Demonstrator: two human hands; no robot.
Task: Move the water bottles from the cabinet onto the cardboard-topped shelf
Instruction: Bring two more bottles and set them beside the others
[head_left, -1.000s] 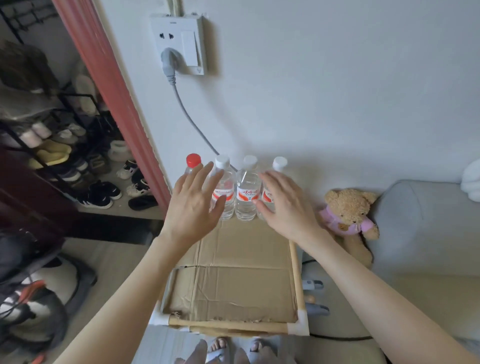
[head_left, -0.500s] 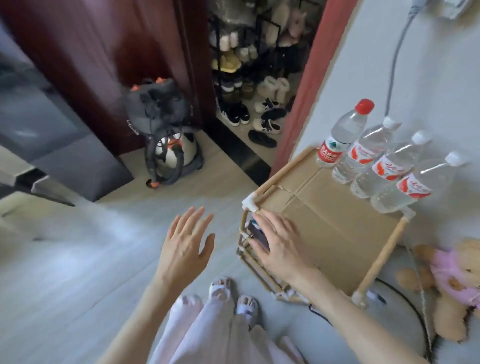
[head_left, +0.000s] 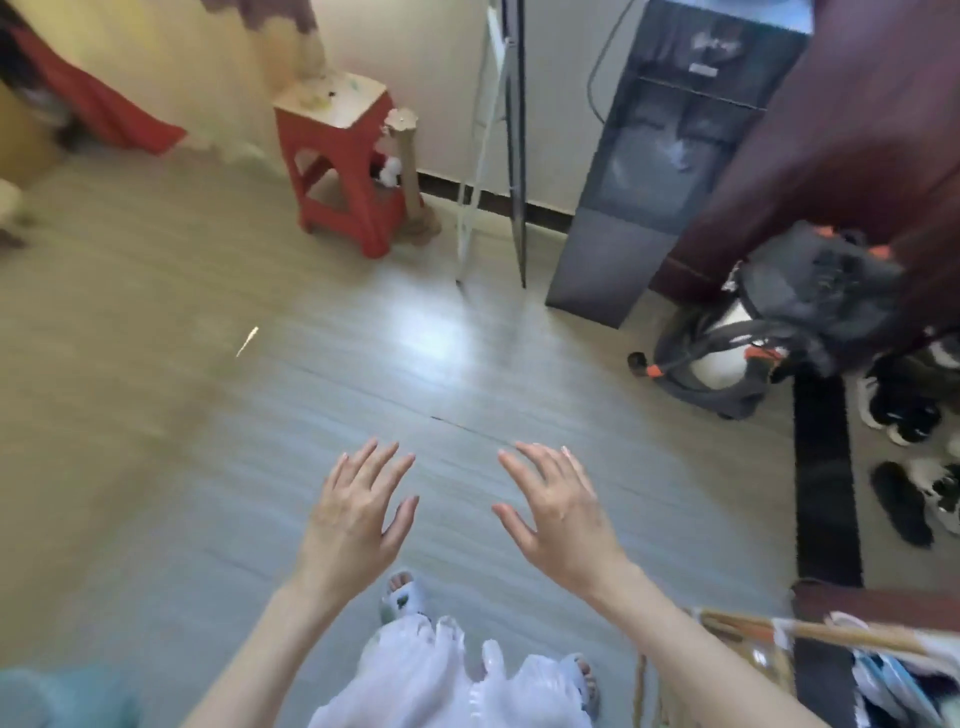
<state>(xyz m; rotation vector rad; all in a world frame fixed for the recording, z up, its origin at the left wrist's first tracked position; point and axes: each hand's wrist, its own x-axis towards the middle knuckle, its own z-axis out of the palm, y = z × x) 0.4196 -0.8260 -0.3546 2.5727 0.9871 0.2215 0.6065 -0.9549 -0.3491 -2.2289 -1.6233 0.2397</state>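
now both hands are empty, so the step in hand looks like the walk back for more bottles, between one delivery and the next pick. the left hand (head_left: 358, 512) hangs over the grey floor (head_left: 363, 364) with fingers spread wide and holds nothing. the right hand (head_left: 558, 506) is just beside it, also with fingers spread and nothing in it. no water bottle shows in this view, and i cannot tell which thing is the cabinet. of the shelf only a corner of its wooden frame (head_left: 753, 626) shows, low and to the right of the right hand. far beyond the hands, a red stool (head_left: 337, 171) stands by the wall, and a dark tall appliance (head_left: 670, 156) is to the right of the stool.

the next move, as i judge, calls for finding the cabinet, reaching in, and closing the fingers around a bottle.

compared with half a second ago, the view is turned away from the shelf: the four bottles on the cardboard are gone from sight. the right hand, which rested on the shelf corner, is now free in the air.
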